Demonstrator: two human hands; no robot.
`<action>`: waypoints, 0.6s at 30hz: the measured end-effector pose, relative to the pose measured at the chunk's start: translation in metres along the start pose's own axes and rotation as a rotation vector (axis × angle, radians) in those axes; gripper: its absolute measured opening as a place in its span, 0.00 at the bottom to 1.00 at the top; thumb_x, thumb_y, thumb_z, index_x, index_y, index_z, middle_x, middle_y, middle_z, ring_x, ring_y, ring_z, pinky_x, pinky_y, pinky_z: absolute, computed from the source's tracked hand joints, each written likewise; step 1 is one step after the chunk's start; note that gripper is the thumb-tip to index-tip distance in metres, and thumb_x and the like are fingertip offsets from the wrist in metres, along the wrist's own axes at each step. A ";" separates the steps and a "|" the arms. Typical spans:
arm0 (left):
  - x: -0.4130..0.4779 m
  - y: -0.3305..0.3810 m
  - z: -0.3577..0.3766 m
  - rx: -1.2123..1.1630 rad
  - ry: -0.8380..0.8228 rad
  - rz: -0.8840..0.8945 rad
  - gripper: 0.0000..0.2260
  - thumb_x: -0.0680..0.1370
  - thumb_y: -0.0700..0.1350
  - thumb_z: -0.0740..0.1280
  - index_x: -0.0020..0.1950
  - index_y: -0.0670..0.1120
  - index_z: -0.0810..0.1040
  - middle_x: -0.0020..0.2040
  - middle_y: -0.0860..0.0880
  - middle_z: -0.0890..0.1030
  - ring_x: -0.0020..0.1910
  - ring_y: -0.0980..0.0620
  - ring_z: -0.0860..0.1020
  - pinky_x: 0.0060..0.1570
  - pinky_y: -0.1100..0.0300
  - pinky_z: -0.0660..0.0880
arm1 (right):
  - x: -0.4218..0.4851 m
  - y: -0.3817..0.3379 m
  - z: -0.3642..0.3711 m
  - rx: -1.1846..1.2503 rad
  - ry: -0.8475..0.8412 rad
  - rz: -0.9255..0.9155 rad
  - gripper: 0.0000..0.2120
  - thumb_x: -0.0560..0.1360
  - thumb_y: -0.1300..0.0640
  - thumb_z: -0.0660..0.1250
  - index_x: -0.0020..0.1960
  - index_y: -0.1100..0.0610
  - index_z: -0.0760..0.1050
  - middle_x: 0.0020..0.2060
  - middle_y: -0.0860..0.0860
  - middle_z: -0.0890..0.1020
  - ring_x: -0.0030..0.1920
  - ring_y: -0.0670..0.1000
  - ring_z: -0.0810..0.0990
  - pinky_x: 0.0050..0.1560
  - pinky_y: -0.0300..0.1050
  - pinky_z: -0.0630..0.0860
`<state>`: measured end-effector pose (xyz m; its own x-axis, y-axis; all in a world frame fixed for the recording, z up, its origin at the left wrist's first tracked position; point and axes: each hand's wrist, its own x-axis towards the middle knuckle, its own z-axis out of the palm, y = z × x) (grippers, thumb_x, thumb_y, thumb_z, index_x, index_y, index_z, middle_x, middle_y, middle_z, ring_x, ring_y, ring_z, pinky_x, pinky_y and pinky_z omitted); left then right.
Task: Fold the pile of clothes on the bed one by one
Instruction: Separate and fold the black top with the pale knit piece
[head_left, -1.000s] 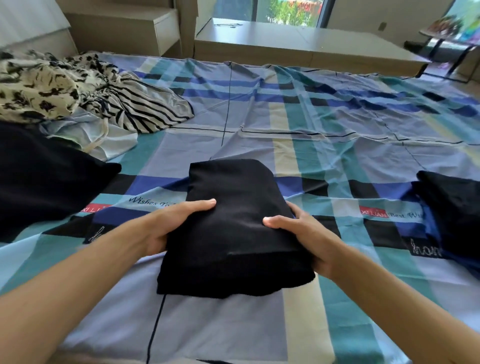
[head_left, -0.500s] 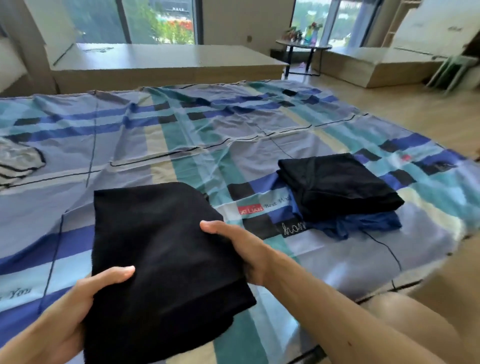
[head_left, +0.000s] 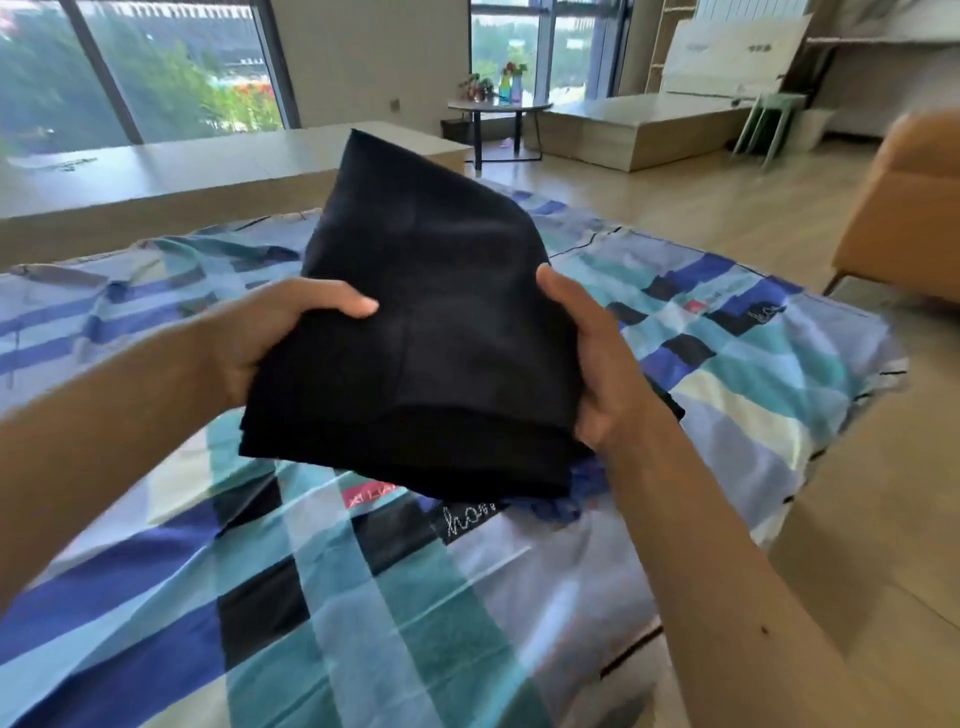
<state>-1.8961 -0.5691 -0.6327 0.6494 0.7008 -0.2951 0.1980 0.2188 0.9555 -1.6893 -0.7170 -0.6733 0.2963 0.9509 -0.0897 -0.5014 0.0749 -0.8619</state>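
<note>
Head view. Folded black garment (head_left: 436, 322) is held up in both hands, centre of frame, above the right part of the bed (head_left: 363, 597). It is a thick multi-layer rectangle, its far corner tilted up and its near folded edge lower.

Left hand (head_left: 260, 343) grips the garment's left edge: thumb curled over the top face, the other fingers hidden beneath the cloth. Right hand (head_left: 597, 364) grips the right edge the same way, thumb lying along the top and palm against the side, fingers tucked under.

Under the garment's near right corner a crumpled bit of blue cloth (head_left: 561, 512) shows on the bed, and a sliver of another black cloth (head_left: 670, 405) peeks out just right of the right hand. Cannot tell whether the held garment touches them.

Bed carries a plaid sheet in blue, teal, cream and black. Far left, a low wooden platform (head_left: 156, 171) under large windows. Far centre, a round side table (head_left: 498, 106). Right edge, an orange chair (head_left: 904, 208) on the wood floor.
</note>
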 end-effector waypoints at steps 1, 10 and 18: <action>0.006 0.005 0.025 -0.020 -0.046 -0.018 0.12 0.64 0.46 0.73 0.44 0.42 0.88 0.46 0.41 0.87 0.41 0.45 0.86 0.38 0.53 0.83 | 0.002 -0.013 -0.016 -0.025 0.044 -0.015 0.17 0.70 0.44 0.75 0.53 0.53 0.86 0.53 0.55 0.86 0.52 0.56 0.86 0.46 0.49 0.82; 0.072 -0.091 0.143 -0.250 0.201 -0.175 0.19 0.71 0.41 0.75 0.61 0.42 0.81 0.52 0.41 0.85 0.49 0.40 0.85 0.53 0.45 0.82 | 0.030 -0.020 -0.099 -0.872 0.440 0.174 0.38 0.66 0.44 0.79 0.71 0.53 0.70 0.59 0.50 0.80 0.54 0.52 0.82 0.49 0.44 0.77; 0.096 -0.070 0.134 -0.256 0.127 -0.172 0.38 0.58 0.50 0.83 0.66 0.43 0.77 0.53 0.44 0.86 0.47 0.44 0.86 0.46 0.50 0.83 | 0.061 -0.066 -0.101 -1.018 0.544 -0.149 0.38 0.61 0.53 0.82 0.69 0.48 0.74 0.56 0.51 0.79 0.47 0.46 0.79 0.41 0.36 0.71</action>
<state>-1.7496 -0.6085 -0.7277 0.5225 0.7146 -0.4652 0.0955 0.4931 0.8647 -1.5563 -0.6945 -0.6725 0.7309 0.6801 0.0570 0.3792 -0.3352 -0.8625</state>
